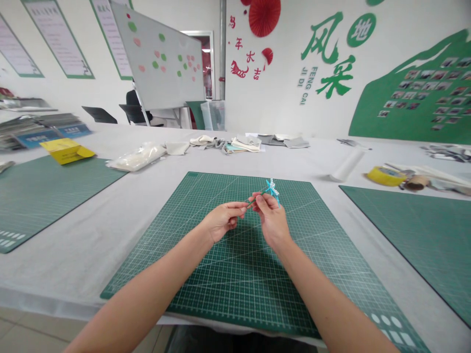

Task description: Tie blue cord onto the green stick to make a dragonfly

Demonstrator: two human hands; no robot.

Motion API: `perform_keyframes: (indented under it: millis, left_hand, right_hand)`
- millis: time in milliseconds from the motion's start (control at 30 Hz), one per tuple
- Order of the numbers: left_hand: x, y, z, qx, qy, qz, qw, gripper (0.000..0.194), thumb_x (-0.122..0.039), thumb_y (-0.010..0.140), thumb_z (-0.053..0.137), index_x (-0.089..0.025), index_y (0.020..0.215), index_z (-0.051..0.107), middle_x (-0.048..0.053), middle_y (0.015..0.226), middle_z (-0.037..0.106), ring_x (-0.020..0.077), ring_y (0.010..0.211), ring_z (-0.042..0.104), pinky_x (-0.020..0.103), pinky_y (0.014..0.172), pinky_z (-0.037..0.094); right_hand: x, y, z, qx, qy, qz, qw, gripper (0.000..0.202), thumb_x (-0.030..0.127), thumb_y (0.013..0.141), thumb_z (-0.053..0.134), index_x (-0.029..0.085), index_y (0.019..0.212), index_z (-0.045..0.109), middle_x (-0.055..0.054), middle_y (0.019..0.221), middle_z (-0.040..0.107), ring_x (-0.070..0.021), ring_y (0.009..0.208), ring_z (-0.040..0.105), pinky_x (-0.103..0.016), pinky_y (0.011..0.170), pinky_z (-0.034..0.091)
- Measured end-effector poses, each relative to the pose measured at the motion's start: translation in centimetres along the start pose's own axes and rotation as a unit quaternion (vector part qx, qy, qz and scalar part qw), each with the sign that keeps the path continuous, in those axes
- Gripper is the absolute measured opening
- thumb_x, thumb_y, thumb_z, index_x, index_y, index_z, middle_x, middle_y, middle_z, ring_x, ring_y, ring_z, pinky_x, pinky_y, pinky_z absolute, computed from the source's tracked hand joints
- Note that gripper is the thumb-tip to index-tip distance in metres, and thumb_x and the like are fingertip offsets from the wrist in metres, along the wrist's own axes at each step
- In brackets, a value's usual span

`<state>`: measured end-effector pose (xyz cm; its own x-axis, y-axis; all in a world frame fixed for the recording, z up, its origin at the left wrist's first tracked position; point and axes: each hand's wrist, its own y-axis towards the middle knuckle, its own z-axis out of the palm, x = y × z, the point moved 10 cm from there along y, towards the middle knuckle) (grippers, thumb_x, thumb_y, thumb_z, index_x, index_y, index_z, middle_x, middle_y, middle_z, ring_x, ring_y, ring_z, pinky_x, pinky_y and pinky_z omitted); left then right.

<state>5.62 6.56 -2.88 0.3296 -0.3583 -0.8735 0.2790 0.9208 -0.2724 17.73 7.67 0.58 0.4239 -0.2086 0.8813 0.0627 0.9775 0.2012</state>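
Observation:
A thin green stem (252, 202) slants between my hands above the green cutting mat (206, 189). At its upper right end is a small blue flower (271, 188) with white, bead-like dots. My left hand (223, 219) pinches the stem's lower end between thumb and fingers. Just below the flower, my right hand (271, 218) closes its thumb and fingers on the same stem. Both hands are raised over the far half of the mat, close together, and the fingertips hide parts of the stem.
More cutting mats lie left (47, 196) and right (408, 225). Behind are a yellow card box (66, 150), a plastic-wrapped pack (138, 157), fabric scraps (245, 143), a white roll (346, 165) and yellow tape (385, 176). A whiteboard (162, 73) stands beyond the table.

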Motion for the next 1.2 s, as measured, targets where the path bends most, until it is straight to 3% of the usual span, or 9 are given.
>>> perform_keyframes:
  millis: [333, 567, 833, 900, 1000, 1100, 1167, 1200]
  left_hand:
    - [0.6, -0.2, 0.4, -0.003, -0.023, -0.029, 0.999, 0.021, -0.008, 0.067, 0.070, -0.011, 0.088, 0.070, 0.001, 0.069, 0.056, 0.0017, 0.048, 0.041, 0.016, 0.043, 0.029]
    - [0.4, -0.1, 0.5, 0.020, -0.015, -0.023, 0.999, 0.022, -0.013, 0.068, 0.071, -0.015, 0.091, 0.070, -0.003, 0.065, 0.053, 0.0012, 0.043, 0.035, 0.018, 0.044, 0.030]
    - [0.6, -0.2, 1.0, 0.033, 0.001, -0.024, 0.999, 0.023, -0.012, 0.065, 0.073, -0.012, 0.087, 0.070, -0.001, 0.068, 0.055, 0.0014, 0.046, 0.035, 0.018, 0.044, 0.028]
    - [0.5, -0.3, 1.0, 0.031, -0.001, -0.023, 0.999, 0.024, -0.012, 0.064, 0.074, -0.012, 0.088, 0.071, -0.001, 0.069, 0.055, 0.0015, 0.046, 0.036, 0.018, 0.045, 0.028]
    - [0.2, -0.2, 0.5, 0.008, -0.009, -0.009, 1.000, 0.026, -0.015, 0.065, 0.074, -0.014, 0.091, 0.071, -0.002, 0.066, 0.054, 0.0019, 0.046, 0.037, 0.019, 0.046, 0.030]
    - [-0.2, 0.0, -0.1, -0.016, -0.007, 0.019, 1.000, 0.027, -0.018, 0.067, 0.074, -0.015, 0.094, 0.071, -0.001, 0.066, 0.057, 0.0026, 0.048, 0.040, 0.018, 0.049, 0.032]
    - [-0.5, 0.1, -0.5, -0.030, -0.007, 0.045, 0.999, 0.027, -0.018, 0.067, 0.074, -0.015, 0.095, 0.071, 0.002, 0.072, 0.063, 0.0040, 0.053, 0.046, 0.018, 0.051, 0.035]
    - [-0.7, 0.1, -0.7, -0.037, -0.009, 0.056, 0.998, 0.027, -0.018, 0.068, 0.073, -0.015, 0.094, 0.071, 0.003, 0.075, 0.064, 0.0045, 0.055, 0.048, 0.018, 0.052, 0.035]
  right_hand:
    - [0.2, 0.1, -0.4, -0.012, 0.011, 0.011, 1.000, 0.011, 0.028, 0.074, 0.071, 0.017, 0.078, 0.071, -0.001, 0.077, 0.068, -0.0086, 0.063, 0.056, -0.025, 0.065, 0.045]
    - [0.5, 0.0, -0.2, -0.001, 0.046, 0.025, 0.999, 0.024, 0.029, 0.075, 0.071, 0.022, 0.097, 0.069, -0.003, 0.095, 0.070, -0.0080, 0.065, 0.057, -0.023, 0.062, 0.046]
    - [1.4, 0.2, -0.6, -0.014, 0.036, 0.015, 0.999, 0.016, 0.031, 0.071, 0.073, 0.018, 0.080, 0.069, -0.001, 0.075, 0.067, -0.0089, 0.058, 0.054, -0.026, 0.062, 0.047]
    - [1.5, 0.3, -0.6, -0.011, 0.011, 0.008, 1.000, 0.017, 0.032, 0.073, 0.071, 0.019, 0.082, 0.069, -0.002, 0.078, 0.067, -0.0110, 0.064, 0.057, -0.028, 0.067, 0.048]
    - [1.6, 0.2, 0.0, 0.008, -0.020, -0.012, 1.000, 0.020, 0.033, 0.074, 0.070, 0.021, 0.089, 0.068, -0.005, 0.099, 0.067, -0.0164, 0.091, 0.060, -0.031, 0.079, 0.048]
    - [-0.3, -0.4, 1.6, 0.066, -0.021, 0.048, 0.996, 0.036, 0.030, 0.069, 0.073, 0.024, 0.104, 0.063, -0.004, 0.106, 0.064, -0.0164, 0.097, 0.059, -0.029, 0.078, 0.049]
    - [-2.1, -1.2, 2.5, 0.110, -0.034, 0.123, 0.986, 0.039, 0.030, 0.067, 0.074, 0.023, 0.103, 0.061, -0.002, 0.091, 0.065, -0.0114, 0.074, 0.060, -0.022, 0.059, 0.048]
    - [-3.0, -1.6, 2.7, 0.126, -0.046, 0.160, 0.978, 0.034, 0.031, 0.068, 0.074, 0.021, 0.098, 0.061, 0.001, 0.080, 0.063, -0.0079, 0.059, 0.054, -0.018, 0.047, 0.041]
